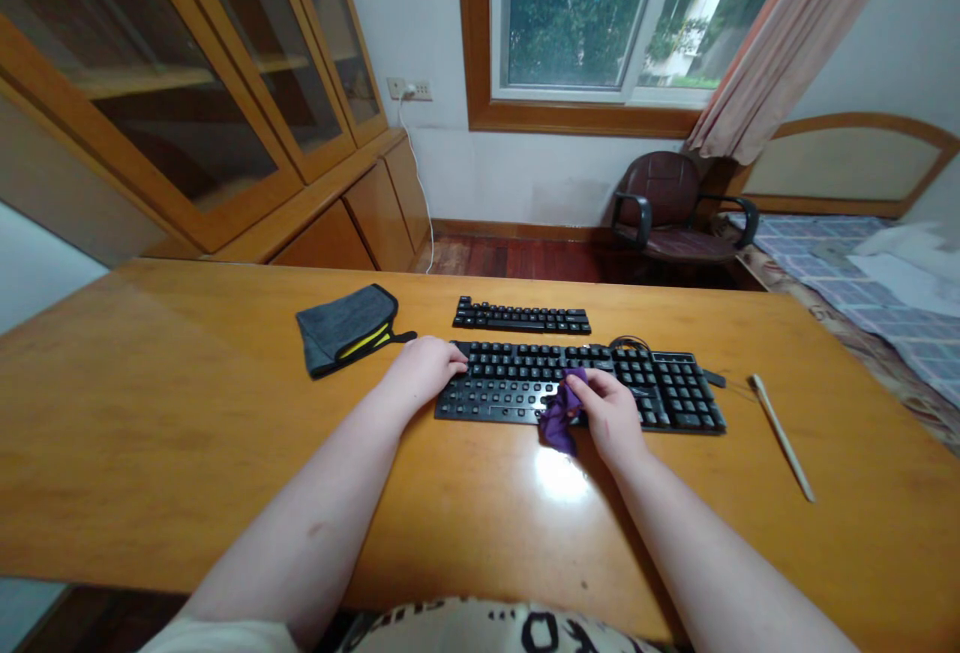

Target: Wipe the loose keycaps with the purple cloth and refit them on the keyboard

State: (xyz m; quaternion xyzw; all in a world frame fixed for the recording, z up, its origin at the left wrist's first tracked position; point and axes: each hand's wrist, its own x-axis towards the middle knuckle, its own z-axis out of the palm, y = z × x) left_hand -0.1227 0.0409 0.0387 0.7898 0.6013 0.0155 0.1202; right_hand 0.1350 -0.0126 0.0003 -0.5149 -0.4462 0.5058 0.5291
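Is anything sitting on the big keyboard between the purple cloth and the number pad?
Nothing visible. The right hand holds the purple cloth on the keyboard, near its middle, and the keys from there to the number pad are bare.

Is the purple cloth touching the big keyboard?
Touching. The head view shows the purple cloth, pinched in the right hand, lying on the front keys of the big keyboard.

I see my right hand [611, 413] pressing a purple cloth [561, 416] onto the keyboard [517, 388], my left hand [424, 368] resting on its left end. A key strip [521, 316] lies behind, a grey pouch [346, 328] left, a pale stick [781, 436] right, on the table [187, 413].
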